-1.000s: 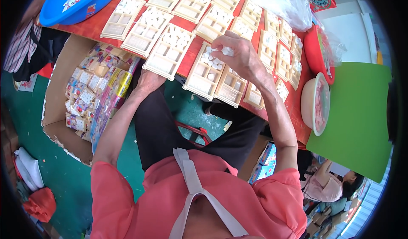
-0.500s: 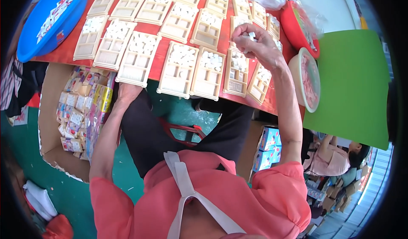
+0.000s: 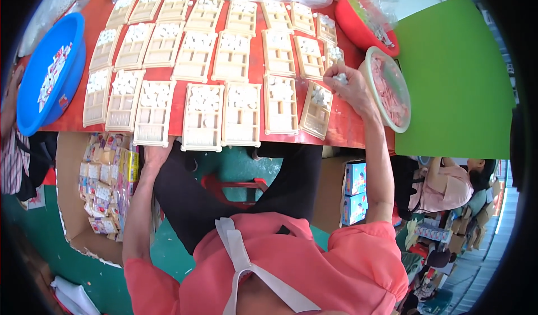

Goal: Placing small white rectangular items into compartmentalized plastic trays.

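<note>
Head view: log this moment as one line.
right hand: holds small white pieces over tray at row's right end | left hand: at table's near edge under tray | pale bowl beside right hand

The left hand [image 3: 158, 153] sits mostly hidden under the table edge [image 3: 235, 147]. Small white pieces [image 3: 340, 78] in the right hand [image 3: 350, 88] are too tiny to identify.

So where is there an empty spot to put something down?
The green board right of the white bowl looks bare. So is the red table strip below the right hand. The tan trays crowd elsewhere.
</note>
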Tool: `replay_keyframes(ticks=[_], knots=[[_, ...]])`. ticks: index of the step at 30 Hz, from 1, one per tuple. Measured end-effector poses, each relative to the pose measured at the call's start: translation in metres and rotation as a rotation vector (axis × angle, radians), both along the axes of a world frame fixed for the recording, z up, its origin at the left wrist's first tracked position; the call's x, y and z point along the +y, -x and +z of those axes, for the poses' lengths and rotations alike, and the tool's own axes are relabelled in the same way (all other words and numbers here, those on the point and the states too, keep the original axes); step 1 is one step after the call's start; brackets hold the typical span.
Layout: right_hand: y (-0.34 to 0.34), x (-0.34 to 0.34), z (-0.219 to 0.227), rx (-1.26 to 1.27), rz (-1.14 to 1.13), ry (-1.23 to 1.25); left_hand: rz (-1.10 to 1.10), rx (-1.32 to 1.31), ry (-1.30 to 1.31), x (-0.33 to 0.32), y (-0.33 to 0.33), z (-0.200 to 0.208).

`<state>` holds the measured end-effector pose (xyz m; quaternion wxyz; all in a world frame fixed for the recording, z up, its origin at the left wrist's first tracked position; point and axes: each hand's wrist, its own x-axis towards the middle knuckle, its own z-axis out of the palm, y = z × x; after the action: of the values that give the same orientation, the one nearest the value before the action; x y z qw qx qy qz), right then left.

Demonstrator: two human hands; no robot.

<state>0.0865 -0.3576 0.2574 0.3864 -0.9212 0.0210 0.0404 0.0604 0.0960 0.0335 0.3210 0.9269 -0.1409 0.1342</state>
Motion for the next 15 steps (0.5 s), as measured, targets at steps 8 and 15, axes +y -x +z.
replay_keyframes(ticks=[8,15], knots=[[-0.018,0.003,-0.015,0.045,-0.004,-0.19,0.011,0.17,-0.112,0.006,-0.001,-0.007],[-0.033,0.079,-0.018,-0.102,0.401,-0.105,-0.033,-0.026,-0.104,0.011,-0.001,-0.018]])
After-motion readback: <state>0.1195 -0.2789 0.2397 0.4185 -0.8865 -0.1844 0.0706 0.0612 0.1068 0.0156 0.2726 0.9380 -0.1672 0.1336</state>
